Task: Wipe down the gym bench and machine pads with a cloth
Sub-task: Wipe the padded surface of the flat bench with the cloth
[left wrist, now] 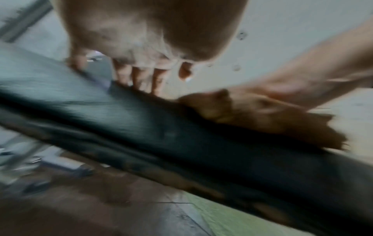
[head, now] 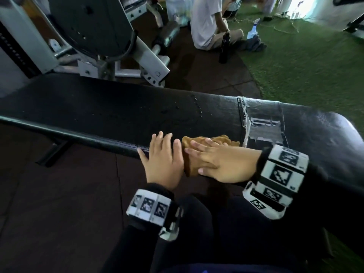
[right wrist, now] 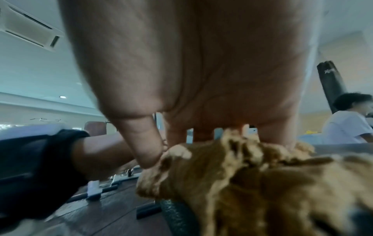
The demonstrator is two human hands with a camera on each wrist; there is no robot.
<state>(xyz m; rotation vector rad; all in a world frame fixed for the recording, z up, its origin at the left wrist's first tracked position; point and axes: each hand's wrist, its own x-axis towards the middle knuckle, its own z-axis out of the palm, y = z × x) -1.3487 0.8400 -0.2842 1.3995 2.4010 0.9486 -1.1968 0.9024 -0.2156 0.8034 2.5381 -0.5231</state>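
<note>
A long black gym bench (head: 102, 111) runs across the head view, with water droplets on its top and grey tape patches near its right end. A crumpled tan cloth (head: 201, 142) lies over the bench's near edge. My right hand (head: 216, 160) presses flat on the cloth (right wrist: 232, 183) with straight fingers. My left hand (head: 163, 154) rests flat on the bench edge just left of the cloth, fingers straight and holding nothing. In the blurred left wrist view, the left fingers (left wrist: 141, 76) touch the bench (left wrist: 161, 127) beside the cloth (left wrist: 262, 118).
A grey weight machine (head: 94, 36) stands behind the bench. A person in a white shirt (head: 206, 22) sits on the floor beyond, with a black bottle (head: 224, 48) and a spray bottle (head: 253, 30) nearby. Green turf (head: 305, 66) lies right, dark rubber flooring (head: 59, 203) below.
</note>
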